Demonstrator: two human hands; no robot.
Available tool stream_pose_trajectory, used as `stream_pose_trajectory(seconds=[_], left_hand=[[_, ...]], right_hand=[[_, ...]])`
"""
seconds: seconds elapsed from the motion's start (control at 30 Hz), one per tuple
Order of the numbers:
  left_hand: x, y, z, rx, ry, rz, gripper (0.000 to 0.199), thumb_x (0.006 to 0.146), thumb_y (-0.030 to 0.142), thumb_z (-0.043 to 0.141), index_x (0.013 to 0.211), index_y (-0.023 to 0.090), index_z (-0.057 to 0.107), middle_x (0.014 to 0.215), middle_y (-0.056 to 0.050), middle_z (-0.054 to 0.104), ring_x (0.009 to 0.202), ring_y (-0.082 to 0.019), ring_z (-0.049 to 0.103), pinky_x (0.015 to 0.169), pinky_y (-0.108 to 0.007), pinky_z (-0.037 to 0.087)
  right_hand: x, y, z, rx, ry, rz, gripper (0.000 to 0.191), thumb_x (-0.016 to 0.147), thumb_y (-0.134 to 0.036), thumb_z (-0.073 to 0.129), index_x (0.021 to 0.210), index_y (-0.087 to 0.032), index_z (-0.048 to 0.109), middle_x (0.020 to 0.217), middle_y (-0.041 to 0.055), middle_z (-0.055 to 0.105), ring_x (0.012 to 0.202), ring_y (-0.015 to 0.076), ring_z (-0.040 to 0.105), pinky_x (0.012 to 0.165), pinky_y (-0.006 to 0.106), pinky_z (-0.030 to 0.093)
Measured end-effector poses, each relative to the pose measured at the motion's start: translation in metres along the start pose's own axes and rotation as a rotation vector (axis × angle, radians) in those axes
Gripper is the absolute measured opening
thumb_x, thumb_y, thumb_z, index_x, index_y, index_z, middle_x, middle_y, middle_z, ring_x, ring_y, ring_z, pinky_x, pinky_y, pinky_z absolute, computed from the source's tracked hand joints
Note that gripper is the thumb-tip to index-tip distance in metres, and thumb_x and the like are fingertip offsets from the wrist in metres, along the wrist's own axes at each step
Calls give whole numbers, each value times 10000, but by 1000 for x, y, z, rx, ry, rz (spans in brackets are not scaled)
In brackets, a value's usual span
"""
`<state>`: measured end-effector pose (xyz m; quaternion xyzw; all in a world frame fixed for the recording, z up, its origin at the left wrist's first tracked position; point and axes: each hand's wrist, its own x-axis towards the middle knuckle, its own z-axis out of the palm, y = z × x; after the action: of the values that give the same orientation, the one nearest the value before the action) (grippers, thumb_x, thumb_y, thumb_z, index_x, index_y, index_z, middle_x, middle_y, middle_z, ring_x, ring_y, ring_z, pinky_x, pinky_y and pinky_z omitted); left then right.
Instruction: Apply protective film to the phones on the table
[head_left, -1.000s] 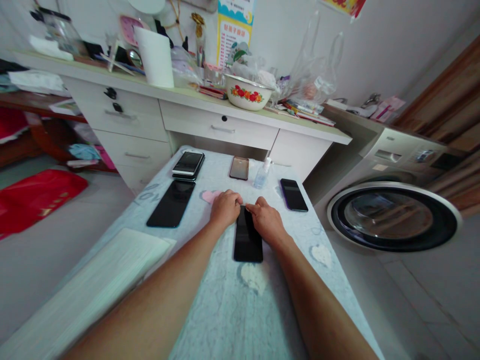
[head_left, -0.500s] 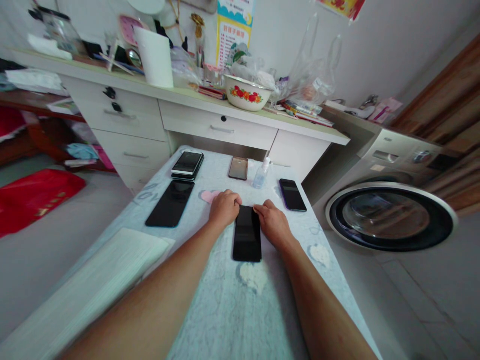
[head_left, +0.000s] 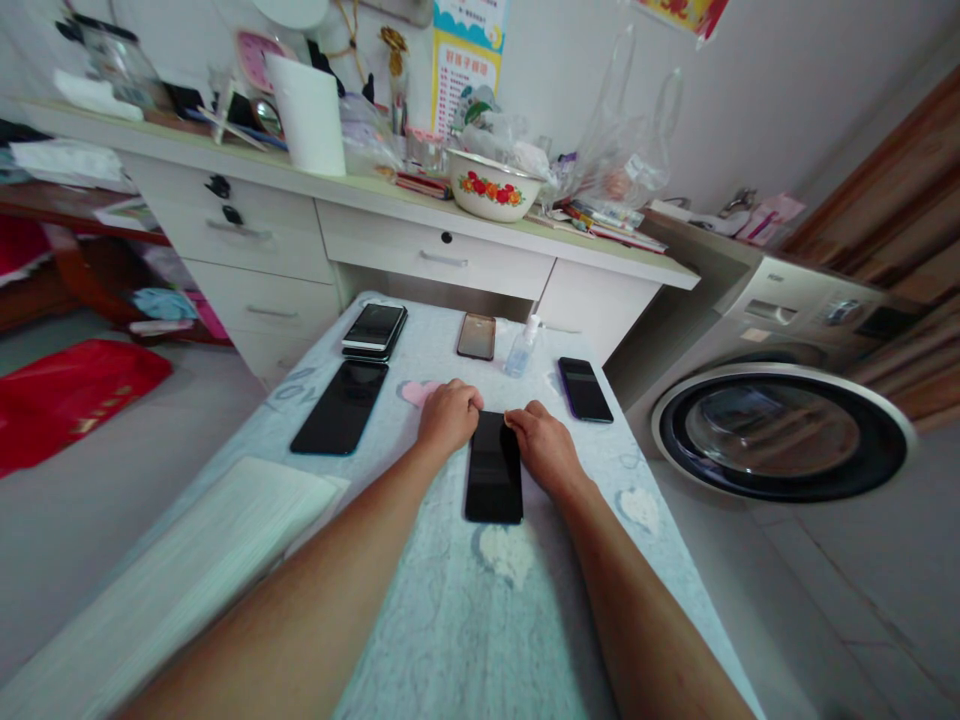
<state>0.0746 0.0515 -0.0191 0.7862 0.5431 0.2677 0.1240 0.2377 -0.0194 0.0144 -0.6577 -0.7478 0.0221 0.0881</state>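
Observation:
A black smartphone [head_left: 493, 475] lies flat, screen up, on the cloth-covered table between my hands. My left hand [head_left: 450, 415] is closed at its upper left corner, fingers curled against the edge. At the upper right corner, my right hand [head_left: 546, 445] is closed in a pinch with the fingertips on the screen's edge. A small pale spot shows at those fingertips; I cannot tell whether it is a nail or something held. Beyond the hands stand a clear spray bottle [head_left: 521, 347] and a brownish phone case [head_left: 476, 337].
More phones lie about: a large black phone [head_left: 341, 408] and a phone stack [head_left: 373, 330] on the left, a purple-edged phone [head_left: 585, 390] on the right. A long pale folded item [head_left: 187, 580] lies along the left edge. A washing machine [head_left: 780, 330] stands right of the table.
My right fingertips have shifted very slightly left over the phone's upper corner. My left hand and the phone stay in place.

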Motion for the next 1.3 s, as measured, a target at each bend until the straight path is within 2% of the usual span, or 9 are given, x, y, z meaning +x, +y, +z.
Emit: stream_pose_trajectory(seconds=[0.53, 0.8, 1.3], left_hand=[[0, -1, 2, 11, 10, 14, 225, 761, 99, 495, 781, 217, 686, 915, -35, 653, 890, -184, 598, 823, -303, 442], [0, 1, -1, 2, -6, -6, 232, 763, 95, 503, 792, 224, 694, 935, -29, 660, 901, -183, 599, 843, -304, 446], [-1, 0, 1, 0, 17, 9, 224, 760, 93, 498, 770, 213, 687, 908, -36, 657, 877, -188, 601, 822, -311, 443]], right_hand=[[9, -6, 4, -54, 14, 37, 343, 999, -358, 354, 1205, -303, 623, 1066, 49, 551, 788, 142, 589, 663, 244, 393], [5, -6, 4, 13, 66, 13, 329, 1015, -334, 314, 1144, -251, 605, 1019, 38, 589, 816, 146, 589, 701, 245, 376], [2, -4, 4, 15, 58, -35, 190, 994, -280, 387, 995, -229, 569, 955, 7, 563, 717, 118, 541, 625, 240, 309]])
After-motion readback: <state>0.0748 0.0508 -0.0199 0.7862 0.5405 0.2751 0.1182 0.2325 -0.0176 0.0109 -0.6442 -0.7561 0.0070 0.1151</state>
